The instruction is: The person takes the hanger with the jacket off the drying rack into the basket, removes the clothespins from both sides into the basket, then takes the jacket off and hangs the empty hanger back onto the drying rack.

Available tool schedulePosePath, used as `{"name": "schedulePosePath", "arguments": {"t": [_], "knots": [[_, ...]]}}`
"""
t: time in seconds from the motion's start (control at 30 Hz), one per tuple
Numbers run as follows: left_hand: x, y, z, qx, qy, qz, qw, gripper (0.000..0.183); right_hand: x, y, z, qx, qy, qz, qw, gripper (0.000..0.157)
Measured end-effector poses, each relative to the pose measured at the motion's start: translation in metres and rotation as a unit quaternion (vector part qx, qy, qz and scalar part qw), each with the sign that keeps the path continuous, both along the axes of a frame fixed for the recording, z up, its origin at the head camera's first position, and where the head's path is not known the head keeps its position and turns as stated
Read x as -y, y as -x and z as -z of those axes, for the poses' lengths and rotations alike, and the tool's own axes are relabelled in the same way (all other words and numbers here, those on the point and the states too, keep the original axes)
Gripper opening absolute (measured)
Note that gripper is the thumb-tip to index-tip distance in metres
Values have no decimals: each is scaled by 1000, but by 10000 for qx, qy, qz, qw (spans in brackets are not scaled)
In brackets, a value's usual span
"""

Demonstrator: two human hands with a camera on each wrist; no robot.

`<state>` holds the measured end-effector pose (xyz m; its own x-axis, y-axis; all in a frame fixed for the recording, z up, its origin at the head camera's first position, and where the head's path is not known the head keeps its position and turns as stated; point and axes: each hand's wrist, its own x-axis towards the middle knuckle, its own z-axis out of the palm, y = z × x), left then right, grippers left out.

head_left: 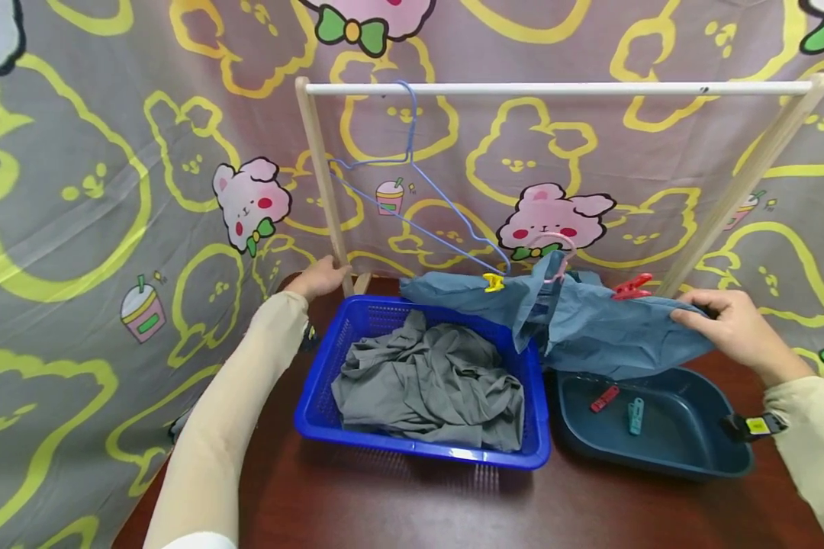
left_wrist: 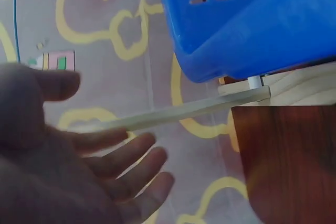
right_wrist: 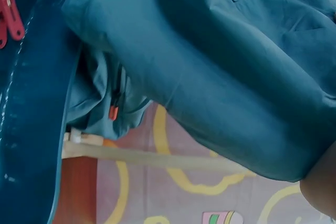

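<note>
A blue-grey jacket [head_left: 600, 335] hangs low on a pink hanger [head_left: 571, 245], its sleeves spread to both sides and a zip with an orange pull [right_wrist: 113, 112] showing in the right wrist view. A yellow clothes peg [head_left: 494, 282] and a red clothes peg [head_left: 633, 287] sit along its top edge. My right hand [head_left: 731, 324] pinches the end of the right sleeve and holds it out sideways. Over at the left, my left hand [head_left: 320, 277] is beside the rack's wooden post [head_left: 326, 191], its fingers [left_wrist: 134, 153] extended and holding nothing.
A blue basket [head_left: 422, 451] with crumpled grey cloth [head_left: 429, 385] stands in front. Right of it, a dark basin [head_left: 666, 465] contains a red peg [head_left: 604, 398] and a teal peg [head_left: 635, 415]. A blue hanger [head_left: 412, 137] hangs from the white bar [head_left: 556, 89] above.
</note>
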<state>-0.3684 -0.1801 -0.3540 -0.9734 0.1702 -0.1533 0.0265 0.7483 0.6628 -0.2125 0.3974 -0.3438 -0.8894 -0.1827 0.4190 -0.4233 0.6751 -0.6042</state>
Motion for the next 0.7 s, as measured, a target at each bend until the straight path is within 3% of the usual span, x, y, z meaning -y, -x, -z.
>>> {"name": "schedulePosePath", "arguments": {"t": [0.07,0.17,0.3,0.4,0.5,0.7], "knots": [[-5,-7,-2,84,313,334,9989,53,6,-1,-3,-83,-34,3,10000,14],[-14,-15,-6,-274,660,779,9944,48,14,0,-7,-170,-113,-12,9998,16],[-33,-29,-13,-940,472,1340,9854,37,24,3,-11,-287,-216,-178,9992,15],[-51,-42,-19,-1230,57,1925,9735,33,30,6,-11,-316,-225,-164,9991,13],[-68,-54,-22,-1488,-74,2481,9572,37,36,9,-10,-330,-172,-60,9993,11],[-89,-64,-18,-1897,141,2928,9371,39,51,13,-11,-500,-36,-117,9987,17]]}}
